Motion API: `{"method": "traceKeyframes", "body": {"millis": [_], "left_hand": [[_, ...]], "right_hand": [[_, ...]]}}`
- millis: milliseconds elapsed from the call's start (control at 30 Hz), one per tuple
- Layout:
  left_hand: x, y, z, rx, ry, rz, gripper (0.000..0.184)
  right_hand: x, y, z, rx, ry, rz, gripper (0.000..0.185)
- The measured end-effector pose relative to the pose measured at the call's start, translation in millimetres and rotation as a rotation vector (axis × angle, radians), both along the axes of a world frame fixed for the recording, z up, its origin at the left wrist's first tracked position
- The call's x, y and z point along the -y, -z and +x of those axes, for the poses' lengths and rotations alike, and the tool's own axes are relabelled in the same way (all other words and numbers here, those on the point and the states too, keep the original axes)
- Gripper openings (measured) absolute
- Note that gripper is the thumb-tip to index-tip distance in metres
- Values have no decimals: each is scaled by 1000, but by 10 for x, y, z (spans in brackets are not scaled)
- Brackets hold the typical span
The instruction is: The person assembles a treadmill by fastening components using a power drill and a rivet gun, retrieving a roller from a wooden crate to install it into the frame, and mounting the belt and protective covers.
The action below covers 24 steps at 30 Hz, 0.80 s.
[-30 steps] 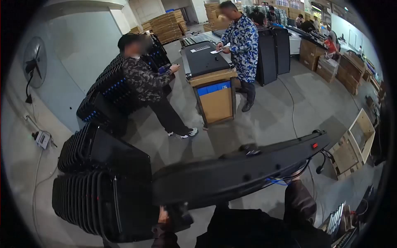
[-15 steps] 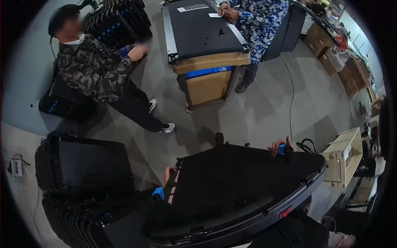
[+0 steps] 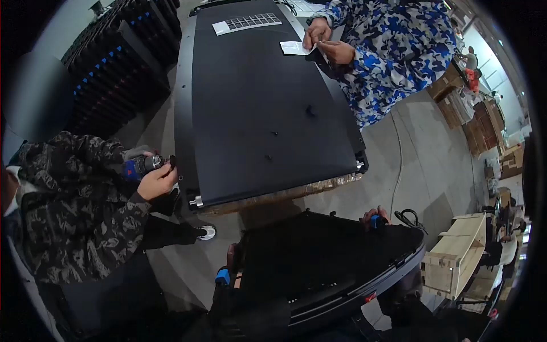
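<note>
I carry a large black panel (image 3: pixel 319 256) with a rounded near edge and a small red switch (image 3: pixel 370 297) on that edge. It is tilted in front of my body, below the end of a treadmill deck. My left hand (image 3: pixel 231 255) is closed on the panel's left edge, its fingers partly in shadow. On the far right edge, my right hand (image 3: pixel 383 213) has its fingers curled round the rim. A blue piece (image 3: pixel 223 277) shows at my left wrist and another blue piece (image 3: pixel 376 221) by my right hand.
A treadmill deck (image 3: pixel 250 114) with a black belt rests on a box ahead, small dark parts on it. At left, a person holds a power drill (image 3: pixel 137 167); at right, another handles a white label (image 3: pixel 294 48). A wooden crate (image 3: pixel 450 259) stands right; black panels (image 3: pixel 114 62) are stacked left.
The treadmill deck and both people now appear much nearer, and the panel in my hands has come close to the deck's end. Both my hands keep their hold on the panel.
</note>
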<state>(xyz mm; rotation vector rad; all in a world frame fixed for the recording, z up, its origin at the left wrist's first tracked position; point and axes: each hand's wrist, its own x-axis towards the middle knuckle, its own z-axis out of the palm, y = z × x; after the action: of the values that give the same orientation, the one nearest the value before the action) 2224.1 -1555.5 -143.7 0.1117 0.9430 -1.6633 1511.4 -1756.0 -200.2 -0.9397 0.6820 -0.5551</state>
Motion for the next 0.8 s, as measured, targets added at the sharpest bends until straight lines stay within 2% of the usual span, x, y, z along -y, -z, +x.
{"method": "traceKeyframes", "body": {"millis": [67,100,133,167,200,233,267,300,333,367,400,433,467,533,567,600,633,667,733,800], "left_hand": [[270,-306,245,-320,-56,86,26],[263,-200,278,-445,-136,80,25],[235,7,389,-448,-130,84,25],[159,255,539,-308,-52,-4,23],[139,279,546,-239,-8,-39,22],[125,290,545,-170,36,-74,22],[203,172,420,-216,61,-136,22],[229,17,350,-261,92,-193,24],[161,112,188,-127,93,-159,23],[-110,556,-183,156,118,-99,23],[-545,1323,-675,634,223,-15,24],[-991,1986,-1217,1047,449,99,25],[-1352,2302,-1639,1169,609,174,26],[-1902,2636,-2234,1119,644,147,31],[-2052,2275,-2558,1307,601,101,35],[-2313,2713,-2525,1002,456,-176,37],[-2373,2586,-2622,1024,507,-217,37],[-2498,2474,-2843,1539,1061,-312,35],[-2872,2341,-3025,1858,1563,-599,30],[-3274,2411,-3248,1624,1575,-895,32]], "right_hand": [[96,75,46,-96,108,139,70],[140,82,107,-100,116,146,70],[193,29,191,-123,75,110,70],[237,-61,280,-146,33,73,69],[226,-181,417,-151,38,81,69],[167,-320,589,-122,228,242,65],[184,-434,707,-82,414,391,62],[176,-427,701,-114,485,411,57],[82,-306,663,-95,503,410,57],[-17,-76,608,-231,536,351,55],[-96,200,533,-367,572,287,53],[-240,373,471,-507,611,229,50],[-463,429,402,-647,649,177,48],[-1213,403,381,-701,436,237,47],[-1681,388,352,-703,345,312,46],[-2174,385,358,-693,262,385,45],[-2681,424,357,-765,223,394,44],[-3247,499,314,-839,183,413,43],[-4507,742,177,-791,369,444,39],[-5644,681,74,-855,521,672,43]]}}
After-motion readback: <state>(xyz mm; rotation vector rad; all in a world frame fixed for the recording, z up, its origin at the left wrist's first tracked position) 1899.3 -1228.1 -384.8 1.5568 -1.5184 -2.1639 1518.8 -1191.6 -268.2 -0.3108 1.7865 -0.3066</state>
